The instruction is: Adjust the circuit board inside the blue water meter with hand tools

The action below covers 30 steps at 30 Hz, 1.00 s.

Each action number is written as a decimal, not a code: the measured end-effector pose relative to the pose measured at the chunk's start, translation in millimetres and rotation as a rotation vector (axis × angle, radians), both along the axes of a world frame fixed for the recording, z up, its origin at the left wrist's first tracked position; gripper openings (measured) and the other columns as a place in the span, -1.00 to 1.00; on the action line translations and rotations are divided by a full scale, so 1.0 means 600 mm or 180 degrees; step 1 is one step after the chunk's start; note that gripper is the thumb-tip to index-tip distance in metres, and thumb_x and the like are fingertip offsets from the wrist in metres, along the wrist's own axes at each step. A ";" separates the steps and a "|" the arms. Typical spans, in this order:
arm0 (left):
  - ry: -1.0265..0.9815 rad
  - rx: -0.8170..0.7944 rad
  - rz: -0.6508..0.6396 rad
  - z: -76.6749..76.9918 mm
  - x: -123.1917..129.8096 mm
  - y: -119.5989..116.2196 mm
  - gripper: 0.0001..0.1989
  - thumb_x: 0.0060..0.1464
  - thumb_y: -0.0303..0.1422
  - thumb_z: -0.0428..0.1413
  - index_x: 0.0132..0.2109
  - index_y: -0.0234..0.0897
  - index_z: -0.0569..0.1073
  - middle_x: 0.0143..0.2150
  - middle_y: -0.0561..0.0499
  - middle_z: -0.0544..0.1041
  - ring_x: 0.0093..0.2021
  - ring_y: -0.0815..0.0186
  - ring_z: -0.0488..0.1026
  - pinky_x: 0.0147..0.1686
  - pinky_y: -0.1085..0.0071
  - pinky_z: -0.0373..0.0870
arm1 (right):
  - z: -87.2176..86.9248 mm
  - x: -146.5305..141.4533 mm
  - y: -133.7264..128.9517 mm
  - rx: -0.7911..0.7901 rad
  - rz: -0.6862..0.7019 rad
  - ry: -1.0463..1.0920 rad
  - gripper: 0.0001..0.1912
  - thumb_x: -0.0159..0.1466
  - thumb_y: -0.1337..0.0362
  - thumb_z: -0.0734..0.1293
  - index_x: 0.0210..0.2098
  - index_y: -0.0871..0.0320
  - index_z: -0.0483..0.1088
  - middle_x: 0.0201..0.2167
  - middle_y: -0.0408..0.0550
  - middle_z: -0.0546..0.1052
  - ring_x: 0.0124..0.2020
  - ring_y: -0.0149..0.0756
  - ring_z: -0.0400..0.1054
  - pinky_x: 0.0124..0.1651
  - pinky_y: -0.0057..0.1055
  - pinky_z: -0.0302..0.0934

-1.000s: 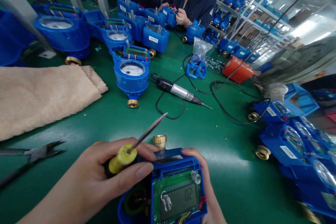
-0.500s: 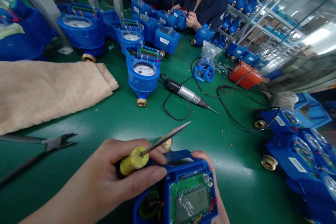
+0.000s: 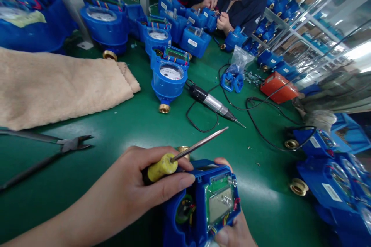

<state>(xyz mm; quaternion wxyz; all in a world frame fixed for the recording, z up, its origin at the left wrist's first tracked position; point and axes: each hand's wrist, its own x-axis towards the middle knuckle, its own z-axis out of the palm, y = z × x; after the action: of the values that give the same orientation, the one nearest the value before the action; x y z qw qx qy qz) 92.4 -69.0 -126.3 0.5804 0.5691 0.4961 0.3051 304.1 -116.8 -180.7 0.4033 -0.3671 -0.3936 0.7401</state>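
My left hand (image 3: 130, 185) is closed around a screwdriver (image 3: 160, 168) with a yellow and black handle, its metal shaft pointing up to the right. The same hand's thumb and fingertips rest on the upper left edge of a blue water meter (image 3: 200, 200). On the meter's far right side my right hand (image 3: 239, 229) grips the housing, its thumb at the lower edge and some fingers hidden behind. The meter's box is open, exposing a green circuit board with a grey display (image 3: 222, 204) and coloured wires. Behind the meter a brass fitting (image 3: 183, 149) peeks out.
Side cutters (image 3: 71, 145) and a beige towel (image 3: 66, 88) lie at left. An electric screwdriver (image 3: 214, 102) with a black cable lies ahead. Another water meter (image 3: 169, 79) stands behind, more at right (image 3: 324, 181). An orange box (image 3: 278, 87) sits farther back, near co-workers' hands (image 3: 224, 22).
The held water meter has tilted and turned, and my right thumb now shows at its lower edge. The screwdriver stays in my left hand. The whole view has shifted slightly.
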 end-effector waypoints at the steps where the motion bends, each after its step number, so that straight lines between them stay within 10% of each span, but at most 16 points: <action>1: -0.0021 0.0060 -0.0012 -0.004 -0.001 0.000 -0.81 0.08 -0.10 0.16 -0.18 0.03 0.56 -0.12 0.22 0.60 -0.08 0.26 0.51 -0.39 0.57 0.40 | 0.001 0.000 0.000 -0.0014 -0.0040 -0.0018 0.23 -0.24 -0.06 0.50 0.23 -0.14 -0.29 0.09 0.11 0.37 0.00 0.15 0.41 -0.03 0.02 0.35; 9: -0.0080 0.0055 -0.0130 -0.004 -0.005 -0.001 -0.83 0.14 -0.17 0.13 -0.15 0.03 0.56 -0.16 0.22 0.60 -0.08 0.29 0.51 -0.44 0.60 0.35 | 0.016 -0.005 0.005 -0.0151 -0.0272 -0.0435 0.26 -0.25 -0.19 0.49 0.30 -0.02 -0.15 0.06 0.11 0.41 0.07 0.16 0.35 0.05 -0.02 0.31; 19: 0.0020 0.0096 -0.0231 -0.014 -0.003 0.007 -0.81 0.14 -0.15 0.11 -0.14 -0.01 0.55 -0.10 0.20 0.60 -0.09 0.28 0.51 -0.43 0.58 0.37 | -0.011 0.007 0.007 -0.0113 -0.0084 0.0278 0.22 -0.24 0.10 0.52 0.23 -0.12 -0.28 0.07 0.10 0.39 0.04 0.16 0.39 0.03 0.02 0.31; 30: 0.0083 -0.0193 -0.0089 -0.011 0.003 0.011 -0.70 0.10 0.02 0.10 -0.23 -0.04 0.55 -0.18 0.17 0.60 -0.07 0.29 0.50 -0.22 0.56 0.43 | 0.037 -0.003 0.004 -0.0140 -0.0084 0.0862 -0.04 -0.04 0.41 0.46 0.16 -0.10 -0.19 0.16 0.12 0.29 0.07 0.02 0.38 0.15 0.03 0.20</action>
<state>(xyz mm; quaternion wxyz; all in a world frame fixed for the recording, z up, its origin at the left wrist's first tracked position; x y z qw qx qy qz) 94.2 -62.3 -133.2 0.5951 0.5621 0.5047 0.2743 302.3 -114.4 -158.5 0.4543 -0.2777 -0.3144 0.7859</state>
